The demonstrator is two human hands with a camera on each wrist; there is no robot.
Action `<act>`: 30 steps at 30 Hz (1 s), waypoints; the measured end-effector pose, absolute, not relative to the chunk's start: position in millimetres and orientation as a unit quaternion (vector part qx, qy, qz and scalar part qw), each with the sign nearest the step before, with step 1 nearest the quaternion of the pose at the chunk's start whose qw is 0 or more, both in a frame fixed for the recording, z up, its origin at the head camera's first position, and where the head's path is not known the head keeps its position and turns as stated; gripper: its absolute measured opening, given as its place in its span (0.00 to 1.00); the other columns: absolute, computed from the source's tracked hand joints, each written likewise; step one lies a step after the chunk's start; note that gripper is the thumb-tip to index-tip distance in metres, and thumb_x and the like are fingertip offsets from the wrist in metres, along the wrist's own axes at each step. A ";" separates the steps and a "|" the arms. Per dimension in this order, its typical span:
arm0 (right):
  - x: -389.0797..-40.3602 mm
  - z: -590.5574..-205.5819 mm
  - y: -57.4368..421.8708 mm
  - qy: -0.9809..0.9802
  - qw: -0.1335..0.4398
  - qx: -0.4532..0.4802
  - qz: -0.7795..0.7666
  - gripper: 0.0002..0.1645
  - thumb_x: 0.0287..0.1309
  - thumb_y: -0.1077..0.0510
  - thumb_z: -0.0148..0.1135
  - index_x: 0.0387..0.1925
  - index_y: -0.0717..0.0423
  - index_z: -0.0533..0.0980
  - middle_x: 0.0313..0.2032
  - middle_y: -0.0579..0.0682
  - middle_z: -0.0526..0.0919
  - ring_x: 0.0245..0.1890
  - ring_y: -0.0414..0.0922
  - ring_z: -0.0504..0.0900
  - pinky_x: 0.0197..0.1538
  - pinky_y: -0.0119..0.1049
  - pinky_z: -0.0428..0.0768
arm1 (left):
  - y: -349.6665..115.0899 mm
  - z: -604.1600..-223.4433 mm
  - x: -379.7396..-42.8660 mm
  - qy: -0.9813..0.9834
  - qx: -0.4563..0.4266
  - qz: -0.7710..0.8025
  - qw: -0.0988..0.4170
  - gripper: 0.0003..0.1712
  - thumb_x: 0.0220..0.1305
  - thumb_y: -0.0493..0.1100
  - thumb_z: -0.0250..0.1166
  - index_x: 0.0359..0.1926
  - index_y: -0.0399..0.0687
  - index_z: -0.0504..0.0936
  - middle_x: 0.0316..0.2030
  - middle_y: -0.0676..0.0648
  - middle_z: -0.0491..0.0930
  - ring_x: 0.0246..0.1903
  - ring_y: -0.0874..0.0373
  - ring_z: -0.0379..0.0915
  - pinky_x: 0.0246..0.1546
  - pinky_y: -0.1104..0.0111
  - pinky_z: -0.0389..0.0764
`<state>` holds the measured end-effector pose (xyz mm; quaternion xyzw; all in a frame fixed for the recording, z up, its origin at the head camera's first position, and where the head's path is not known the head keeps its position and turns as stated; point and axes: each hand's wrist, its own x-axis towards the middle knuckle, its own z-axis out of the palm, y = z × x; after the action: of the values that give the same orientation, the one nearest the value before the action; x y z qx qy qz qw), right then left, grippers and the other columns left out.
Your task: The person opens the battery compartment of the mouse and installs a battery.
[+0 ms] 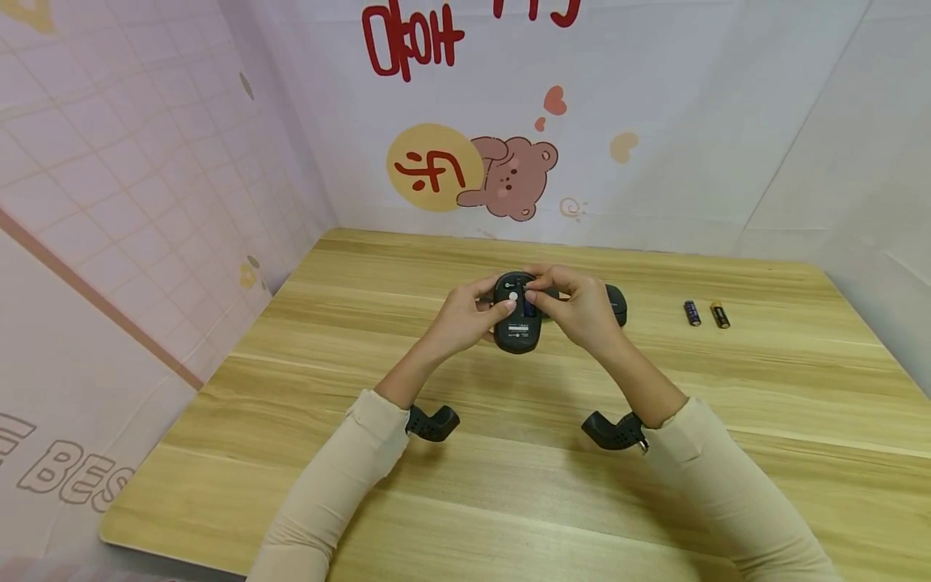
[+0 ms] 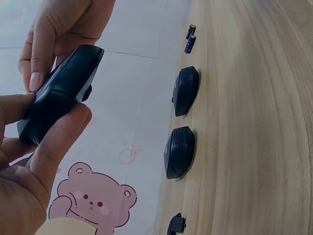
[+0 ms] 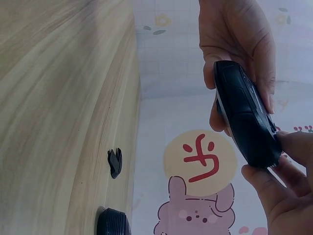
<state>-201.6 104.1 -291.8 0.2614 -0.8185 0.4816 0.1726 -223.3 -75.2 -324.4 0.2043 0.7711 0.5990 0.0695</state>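
Observation:
A black computer mouse [image 1: 518,335] is held up off the table, its underside with a white label and a battery slot facing the head camera. My left hand [image 1: 465,314] grips its left side, thumb across the underside. My right hand [image 1: 578,303] grips the far right part, thumb and forefinger at the slot, where a dark blue battery [image 1: 528,309] shows partly. In the right wrist view, right fingers also touch the end of the mouse [image 3: 244,115]. Whether they pinch the battery itself is hidden.
Two more black mice, one nearer [image 2: 179,152] and one farther [image 2: 186,91], rest on the wooden table [image 1: 465,501]. A blue battery [image 1: 692,313] and a black-and-orange battery [image 1: 720,314] lie at the right. A small black plastic piece [image 3: 115,163] lies beside a mouse.

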 end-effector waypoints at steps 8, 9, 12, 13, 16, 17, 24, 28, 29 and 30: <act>-225.0 -316.4 113.6 -0.813 0.176 0.269 0.486 0.02 0.51 0.69 0.65 0.30 0.65 0.82 0.46 0.59 0.80 0.48 0.53 0.78 0.41 0.43 0.81 | -74.3 -324.1 -224.9 0.776 0.202 0.592 0.081 0.28 0.66 0.37 0.57 0.66 0.42 0.63 0.47 0.35 0.75 0.40 0.49 0.79 0.29 0.59 0.84; -225.9 -317.5 114.1 -0.814 0.178 0.269 0.483 0.02 0.51 0.68 0.66 0.30 0.64 0.82 0.46 0.58 0.81 0.48 0.52 0.78 0.42 0.44 0.81 | -74.1 -324.2 -225.2 0.776 0.201 0.592 0.083 0.28 0.66 0.37 0.57 0.66 0.41 0.63 0.47 0.35 0.74 0.40 0.48 0.79 0.29 0.59 0.84; -227.6 -319.9 115.2 -0.817 0.185 0.270 0.476 0.02 0.51 0.66 0.66 0.29 0.63 0.82 0.45 0.57 0.81 0.48 0.52 0.78 0.43 0.46 0.81 | -73.6 -324.3 -225.1 0.776 0.199 0.593 0.087 0.28 0.66 0.37 0.57 0.66 0.41 0.63 0.47 0.36 0.75 0.39 0.50 0.80 0.28 0.61 0.84; -227.7 -320.2 115.4 -0.817 0.187 0.270 0.474 0.02 0.51 0.66 0.66 0.29 0.63 0.82 0.45 0.57 0.81 0.48 0.52 0.78 0.44 0.46 0.81 | -73.5 -324.7 -225.0 0.776 0.200 0.592 0.086 0.28 0.66 0.37 0.57 0.66 0.41 0.63 0.47 0.36 0.75 0.39 0.51 0.80 0.28 0.62 0.84; -227.7 -320.7 115.3 -0.820 0.188 0.270 0.469 0.03 0.51 0.66 0.67 0.29 0.64 0.81 0.46 0.58 0.81 0.49 0.53 0.78 0.46 0.47 0.80 | -73.5 -326.3 -224.7 0.776 0.203 0.592 0.078 0.28 0.66 0.38 0.58 0.66 0.44 0.64 0.47 0.39 0.75 0.37 0.53 0.80 0.26 0.64 0.84; -227.5 -320.7 115.3 -0.821 0.189 0.269 0.468 0.03 0.51 0.66 0.67 0.29 0.64 0.81 0.46 0.58 0.80 0.49 0.53 0.78 0.46 0.47 0.80 | -73.4 -326.6 -224.5 0.777 0.204 0.591 0.074 0.28 0.65 0.39 0.58 0.66 0.44 0.64 0.47 0.39 0.75 0.37 0.54 0.80 0.26 0.64 0.84; -226.9 -319.9 114.5 -0.823 0.187 0.265 0.466 0.03 0.51 0.67 0.67 0.30 0.64 0.82 0.46 0.58 0.81 0.48 0.53 0.78 0.44 0.46 0.81 | -73.1 -327.3 -224.8 0.780 0.200 0.589 0.069 0.28 0.65 0.39 0.58 0.66 0.45 0.64 0.45 0.40 0.76 0.37 0.53 0.80 0.26 0.62 0.84; -225.9 -319.0 114.1 -0.824 0.185 0.263 0.467 0.03 0.50 0.67 0.67 0.29 0.64 0.81 0.45 0.57 0.81 0.48 0.52 0.78 0.41 0.45 0.82 | -72.9 -327.1 -224.5 0.780 0.198 0.589 0.071 0.29 0.65 0.39 0.58 0.66 0.45 0.64 0.46 0.39 0.76 0.37 0.53 0.80 0.27 0.61 0.84; -225.8 -318.8 114.0 -0.824 0.185 0.263 0.466 0.02 0.50 0.67 0.67 0.29 0.64 0.81 0.45 0.57 0.81 0.48 0.52 0.79 0.41 0.45 0.82 | -72.9 -327.2 -224.5 0.781 0.199 0.588 0.070 0.29 0.65 0.39 0.58 0.66 0.45 0.64 0.46 0.39 0.76 0.37 0.53 0.80 0.26 0.61 0.84; -225.8 -318.8 113.9 -0.825 0.185 0.263 0.465 0.02 0.50 0.67 0.67 0.29 0.64 0.81 0.45 0.57 0.81 0.48 0.52 0.79 0.41 0.45 0.82 | -72.8 -327.3 -224.4 0.782 0.199 0.587 0.070 0.29 0.65 0.39 0.58 0.66 0.45 0.63 0.46 0.40 0.76 0.37 0.54 0.80 0.26 0.62 0.84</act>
<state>-225.8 113.9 -318.8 0.2630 -0.8246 0.4655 0.1851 -224.4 -72.8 -327.3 0.1986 0.7815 0.5872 0.0700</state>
